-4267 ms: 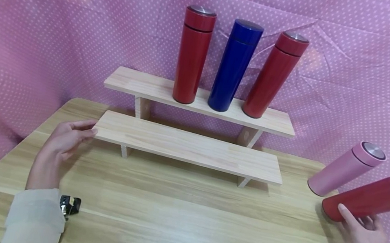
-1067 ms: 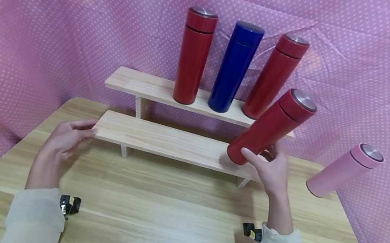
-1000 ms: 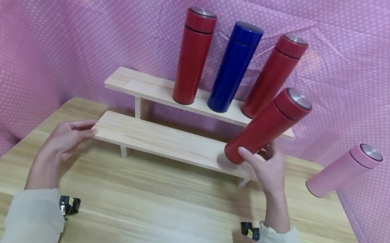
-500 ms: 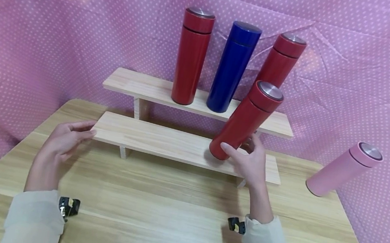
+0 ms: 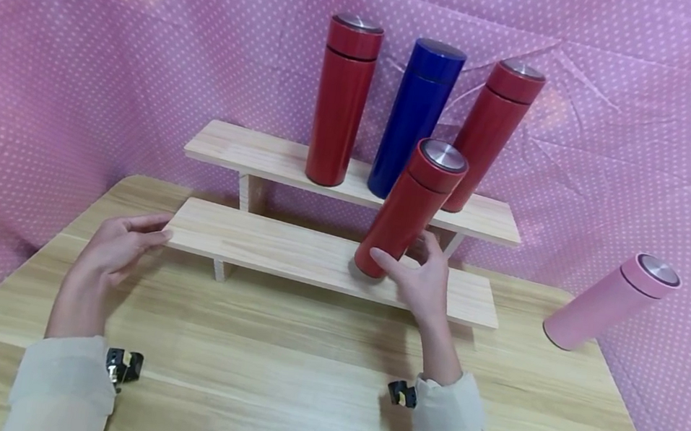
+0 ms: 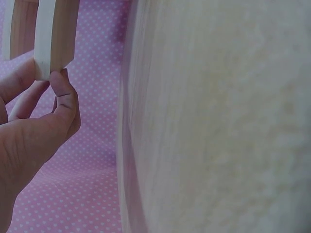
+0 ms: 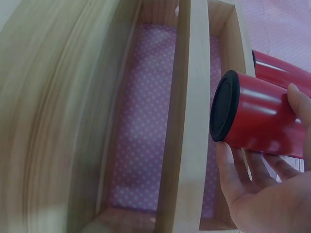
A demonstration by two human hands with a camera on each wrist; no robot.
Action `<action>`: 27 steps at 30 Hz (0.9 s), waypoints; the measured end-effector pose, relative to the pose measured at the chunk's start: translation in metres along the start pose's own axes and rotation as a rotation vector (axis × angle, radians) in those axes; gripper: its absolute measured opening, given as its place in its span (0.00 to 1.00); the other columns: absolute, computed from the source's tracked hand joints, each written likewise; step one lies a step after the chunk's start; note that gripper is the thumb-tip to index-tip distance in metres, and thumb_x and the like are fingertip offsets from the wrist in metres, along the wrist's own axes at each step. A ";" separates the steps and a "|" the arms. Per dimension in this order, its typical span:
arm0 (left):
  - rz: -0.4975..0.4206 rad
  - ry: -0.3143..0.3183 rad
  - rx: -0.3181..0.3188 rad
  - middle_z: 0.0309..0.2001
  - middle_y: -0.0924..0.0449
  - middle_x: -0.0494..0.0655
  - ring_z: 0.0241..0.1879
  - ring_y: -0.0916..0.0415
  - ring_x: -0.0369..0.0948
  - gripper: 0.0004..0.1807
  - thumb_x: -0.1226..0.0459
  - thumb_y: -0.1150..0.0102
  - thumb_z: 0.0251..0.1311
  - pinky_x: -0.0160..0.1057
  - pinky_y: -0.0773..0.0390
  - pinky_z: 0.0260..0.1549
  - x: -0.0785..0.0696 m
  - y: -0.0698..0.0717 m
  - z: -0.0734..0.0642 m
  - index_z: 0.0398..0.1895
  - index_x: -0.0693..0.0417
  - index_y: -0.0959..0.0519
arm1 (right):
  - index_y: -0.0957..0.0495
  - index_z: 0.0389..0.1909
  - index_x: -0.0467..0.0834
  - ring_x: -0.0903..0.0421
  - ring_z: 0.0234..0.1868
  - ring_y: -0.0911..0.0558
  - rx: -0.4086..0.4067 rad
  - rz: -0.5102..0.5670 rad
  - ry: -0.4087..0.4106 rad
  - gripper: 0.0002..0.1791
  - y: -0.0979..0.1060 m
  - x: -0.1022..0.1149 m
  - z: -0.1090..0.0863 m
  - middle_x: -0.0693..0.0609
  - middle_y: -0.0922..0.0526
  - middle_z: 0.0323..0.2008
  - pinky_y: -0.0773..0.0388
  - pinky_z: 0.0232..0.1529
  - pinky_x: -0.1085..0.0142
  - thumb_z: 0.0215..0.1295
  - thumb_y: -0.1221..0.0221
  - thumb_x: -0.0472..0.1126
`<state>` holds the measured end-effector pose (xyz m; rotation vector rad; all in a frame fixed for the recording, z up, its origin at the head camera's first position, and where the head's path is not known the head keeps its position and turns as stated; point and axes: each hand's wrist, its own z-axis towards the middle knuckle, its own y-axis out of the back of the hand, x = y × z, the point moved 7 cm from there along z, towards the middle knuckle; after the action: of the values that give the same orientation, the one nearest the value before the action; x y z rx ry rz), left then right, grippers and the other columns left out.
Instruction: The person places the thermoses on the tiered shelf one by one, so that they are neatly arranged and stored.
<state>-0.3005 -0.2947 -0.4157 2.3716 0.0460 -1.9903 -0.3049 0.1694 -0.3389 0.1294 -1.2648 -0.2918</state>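
My right hand (image 5: pixel 424 284) grips a red thermos (image 5: pixel 408 209) near its base, with the thumb on the near side. The flask leans to the right over the lower wooden shelf (image 5: pixel 289 244). In the right wrist view, its black bottom (image 7: pixel 224 107) is close to the shelf board (image 7: pixel 192 126); whether they touch I cannot tell. My left hand (image 5: pixel 118 247) pinches the left end of that lower shelf between thumb and fingers, as the left wrist view of the board end (image 6: pixel 46 48) also shows.
On the upper shelf (image 5: pixel 243 147) stand a red thermos (image 5: pixel 342 106), a blue thermos (image 5: pixel 422 102) and another red thermos (image 5: pixel 502 120), partly covered by the held one. A pink thermos (image 5: pixel 602 307) stands on the wooden table (image 5: pixel 271 380) at right. Pink dotted cloth (image 5: pixel 143 58) hangs behind.
My right hand took the red thermos from beside the pink one and carried it left over the lower shelf, lately moving further toward its middle. My left hand has stayed at the shelf end.
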 end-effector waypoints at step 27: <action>0.012 0.007 -0.009 0.53 0.29 0.38 0.44 0.25 0.28 0.39 0.65 0.33 0.66 0.25 0.21 0.44 0.000 0.001 0.001 0.75 0.67 0.40 | 0.23 0.61 0.43 0.50 0.54 0.20 0.056 0.010 -0.051 0.35 -0.045 -0.009 0.009 0.46 0.17 0.52 0.19 0.57 0.53 0.52 0.23 0.46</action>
<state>-0.3010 -0.2957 -0.4155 2.3678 0.0412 -1.9726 -0.3227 0.1298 -0.3562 0.1638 -1.3246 -0.2527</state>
